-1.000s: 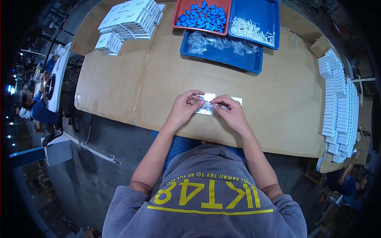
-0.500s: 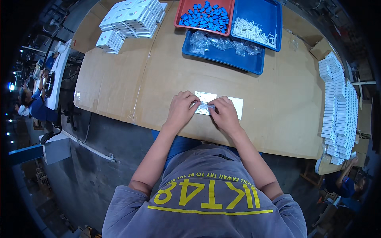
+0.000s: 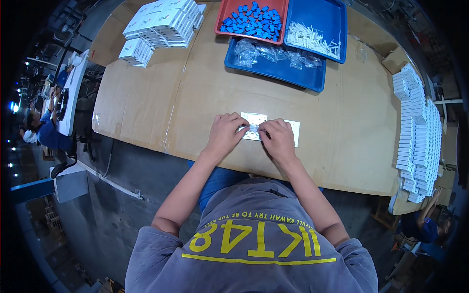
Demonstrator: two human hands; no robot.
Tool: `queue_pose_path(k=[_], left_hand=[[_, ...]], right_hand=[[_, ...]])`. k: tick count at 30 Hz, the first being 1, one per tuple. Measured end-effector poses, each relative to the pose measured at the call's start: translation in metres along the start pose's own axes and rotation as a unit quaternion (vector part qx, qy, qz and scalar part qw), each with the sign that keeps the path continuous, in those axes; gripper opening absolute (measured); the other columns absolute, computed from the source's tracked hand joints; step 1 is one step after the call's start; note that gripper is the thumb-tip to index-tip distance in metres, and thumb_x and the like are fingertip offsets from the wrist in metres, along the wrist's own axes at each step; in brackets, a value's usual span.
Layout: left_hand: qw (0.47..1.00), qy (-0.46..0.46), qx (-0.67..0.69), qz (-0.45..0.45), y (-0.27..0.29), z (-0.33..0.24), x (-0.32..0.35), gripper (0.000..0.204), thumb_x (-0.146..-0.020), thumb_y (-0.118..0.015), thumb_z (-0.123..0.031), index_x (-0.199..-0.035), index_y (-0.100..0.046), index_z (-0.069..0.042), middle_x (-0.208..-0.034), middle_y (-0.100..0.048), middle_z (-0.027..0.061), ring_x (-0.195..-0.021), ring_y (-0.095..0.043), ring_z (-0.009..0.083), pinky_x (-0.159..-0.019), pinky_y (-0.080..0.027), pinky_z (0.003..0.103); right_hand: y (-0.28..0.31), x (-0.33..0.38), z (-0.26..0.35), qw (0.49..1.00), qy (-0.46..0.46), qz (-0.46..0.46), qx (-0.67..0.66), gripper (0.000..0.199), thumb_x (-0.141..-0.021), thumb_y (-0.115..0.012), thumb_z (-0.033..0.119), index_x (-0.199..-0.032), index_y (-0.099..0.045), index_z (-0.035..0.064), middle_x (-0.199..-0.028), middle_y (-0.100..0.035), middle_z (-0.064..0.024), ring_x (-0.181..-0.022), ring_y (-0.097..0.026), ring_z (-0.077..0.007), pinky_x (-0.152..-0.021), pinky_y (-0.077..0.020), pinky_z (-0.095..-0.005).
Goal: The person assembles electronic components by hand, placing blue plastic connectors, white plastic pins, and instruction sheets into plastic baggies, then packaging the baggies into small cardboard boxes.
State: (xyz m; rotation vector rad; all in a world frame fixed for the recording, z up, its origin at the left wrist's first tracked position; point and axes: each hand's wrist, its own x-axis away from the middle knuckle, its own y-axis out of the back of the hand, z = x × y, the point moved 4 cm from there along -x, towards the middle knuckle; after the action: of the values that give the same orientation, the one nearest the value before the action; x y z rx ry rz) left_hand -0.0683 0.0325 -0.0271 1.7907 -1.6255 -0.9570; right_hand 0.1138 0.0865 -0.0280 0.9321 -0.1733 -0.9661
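Here, your left hand and your right hand meet in the middle of the brown cardboard-covered table, close to your body, likely so you can see the tiny work well. Both hands have their fingers curled in, pinching a small clear plastic bag between them; it looks thin and crinkly. The bag sits just above a flat white card lying on the table, partly under your hands. Farther off, a red tray holds little blue blocks, and a blue tray holds thin white pieces. More shiny clear bags lie in another blue tray. Small white boxes are stacked at the far left, and more at your right, out of the way but within reach.
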Motion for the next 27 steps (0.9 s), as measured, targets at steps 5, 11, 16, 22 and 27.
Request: queue_pose_path(k=[5,11,16,22,27], left_hand=[[1.0,-0.027,0.015,0.003,-0.003,-0.001,-0.002,0.012,-0.087,-0.074,-0.016,-0.098,-0.077,-0.013,-0.092,-0.067,0.0021,-0.087,-0.062,0.0232,-0.085,-0.044,0.039],[0.995,-0.088,0.026,0.038,0.006,-0.009,0.005,0.018,-0.086,-0.074,-0.018,-0.102,-0.077,-0.009,-0.104,-0.068,0.006,-0.096,-0.062,0.0268,-0.086,-0.049,0.04],[0.994,-0.103,0.015,0.032,0.003,-0.008,0.015,0.025,-0.086,-0.076,-0.021,-0.107,-0.074,-0.007,-0.109,-0.067,0.0063,-0.099,-0.061,0.0274,-0.09,-0.048,0.041],[0.991,-0.131,-0.002,0.008,0.0,-0.005,0.018,0.031,-0.083,-0.08,-0.022,-0.108,-0.073,-0.006,-0.11,-0.065,0.0075,-0.101,-0.061,0.0281,-0.09,-0.049,0.041],[0.995,-0.103,-0.005,0.009,-0.005,-0.007,0.017,0.032,-0.083,-0.081,-0.022,-0.109,-0.073,-0.007,-0.109,-0.064,0.0079,-0.103,-0.06,0.0284,-0.09,-0.048,0.041]], right_hand=[[0.002,0.002,0.0,0.999,0.025,-0.005,0.028,0.007,-0.084,-0.075,0.011,-0.09,-0.076,0.0089,-0.098,-0.071,-0.0029,-0.098,-0.063,-0.0221,-0.087,-0.0439,-0.0388],[0.005,-0.004,0.003,0.996,0.008,0.055,0.069,0.009,-0.084,-0.073,0.012,-0.09,-0.078,0.0071,-0.103,-0.07,-0.0034,-0.1,-0.063,-0.0226,-0.088,-0.0431,-0.0402],[-0.001,-0.009,0.005,0.989,-0.01,0.091,0.112,0.007,-0.083,-0.072,0.011,-0.084,-0.076,0.0063,-0.099,-0.067,-0.0067,-0.097,-0.065,-0.0241,-0.084,-0.0428,-0.0413],[0.001,-0.009,0.007,0.979,0.033,0.11,0.166,0.009,-0.082,-0.074,0.014,-0.087,-0.075,0.0065,-0.096,-0.067,-0.0044,-0.091,-0.065,-0.024,-0.083,-0.0445,-0.0398],[0.001,-0.01,0.003,0.981,0.061,0.114,0.146,0.008,-0.084,-0.073,0.015,-0.084,-0.074,0.0063,-0.091,-0.066,-0.0076,-0.089,-0.065,-0.0265,-0.081,-0.0475,-0.0416]])
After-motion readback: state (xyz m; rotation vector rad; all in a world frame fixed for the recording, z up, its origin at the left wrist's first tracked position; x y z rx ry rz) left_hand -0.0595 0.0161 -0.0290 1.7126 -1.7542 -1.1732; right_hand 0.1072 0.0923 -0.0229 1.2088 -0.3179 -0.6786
